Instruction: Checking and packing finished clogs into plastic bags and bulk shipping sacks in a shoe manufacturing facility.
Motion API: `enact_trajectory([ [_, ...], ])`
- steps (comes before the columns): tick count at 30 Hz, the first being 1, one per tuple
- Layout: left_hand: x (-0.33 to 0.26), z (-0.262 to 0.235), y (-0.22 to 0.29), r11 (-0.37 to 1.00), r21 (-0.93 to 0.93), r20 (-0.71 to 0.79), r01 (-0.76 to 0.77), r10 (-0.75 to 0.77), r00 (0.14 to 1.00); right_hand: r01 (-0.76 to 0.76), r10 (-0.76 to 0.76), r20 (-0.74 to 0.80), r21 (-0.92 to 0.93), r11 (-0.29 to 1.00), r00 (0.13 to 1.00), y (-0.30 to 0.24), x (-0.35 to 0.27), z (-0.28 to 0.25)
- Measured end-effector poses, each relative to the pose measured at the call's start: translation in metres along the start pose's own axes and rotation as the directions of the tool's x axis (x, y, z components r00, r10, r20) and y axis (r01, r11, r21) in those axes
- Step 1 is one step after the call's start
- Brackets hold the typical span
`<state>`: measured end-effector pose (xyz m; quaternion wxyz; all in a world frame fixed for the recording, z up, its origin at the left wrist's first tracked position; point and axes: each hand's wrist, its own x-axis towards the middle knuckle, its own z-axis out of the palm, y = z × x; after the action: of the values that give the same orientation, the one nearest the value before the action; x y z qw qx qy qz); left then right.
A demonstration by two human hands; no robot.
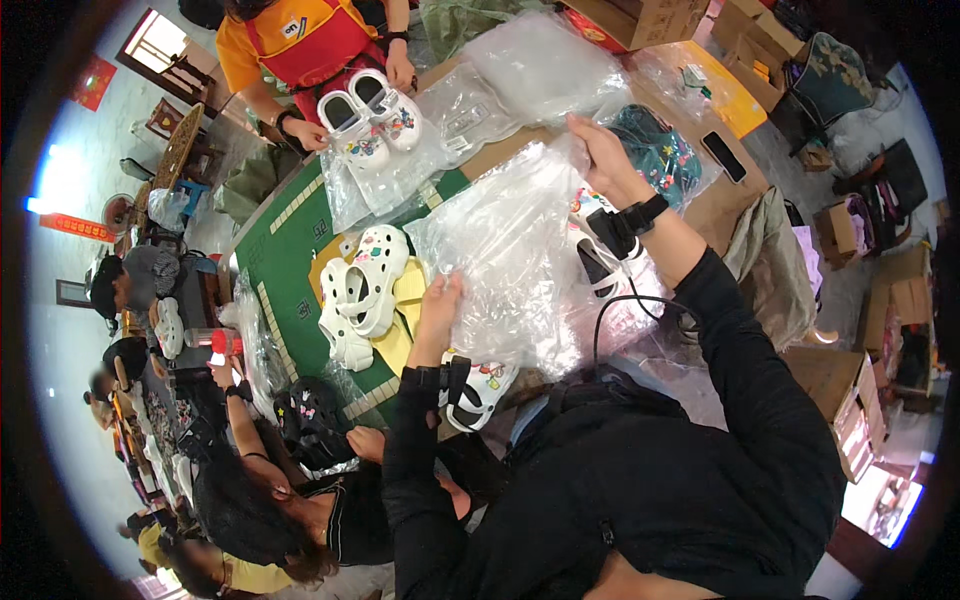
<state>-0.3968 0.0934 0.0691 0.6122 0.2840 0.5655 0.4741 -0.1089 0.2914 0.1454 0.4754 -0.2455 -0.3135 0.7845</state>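
Observation:
A clear plastic bag (505, 240) is stretched between my two hands over the table. My left hand (437, 312) pinches its left edge, and at its upper right corner my right hand (604, 160) grips it. Left of my left hand lies a pair of white clogs (366, 290) with colourful charms, beside yellow sheets (408, 300). Partly under my right forearm and the bag are more white clogs (598, 262). Another white clog (486, 392) sits by my left wrist. Beyond my right hand, dark green clogs (655, 155) rest in clear plastic.
Across the table a person in a red apron (318, 50) handles bagged white clogs (370, 115). At lower left another person (250, 490) sits near black clogs (318, 420). Stacked clear bags (545, 60) and a phone (724, 157) lie on the table. A black cable (598, 325) hangs from my right wrist.

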Motion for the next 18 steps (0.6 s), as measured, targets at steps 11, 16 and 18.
enact_trajectory([
  [11,-0.013,0.018,-0.047,0.910,0.082,0.140,-0.407,0.393,0.909,-0.532,0.628,-0.011,-0.543,0.650,0.778,0.074,-0.092,0.017],
  [16,-0.007,0.015,-0.030,0.867,-0.469,-0.188,-0.169,0.089,0.978,-0.445,0.444,-0.049,-0.170,0.879,0.895,0.114,-0.099,-0.025],
  [18,-0.015,0.026,-0.009,0.865,-0.429,-0.252,-0.262,0.164,0.954,-0.384,0.384,-0.048,0.026,0.923,0.922,0.106,-0.105,-0.042],
])
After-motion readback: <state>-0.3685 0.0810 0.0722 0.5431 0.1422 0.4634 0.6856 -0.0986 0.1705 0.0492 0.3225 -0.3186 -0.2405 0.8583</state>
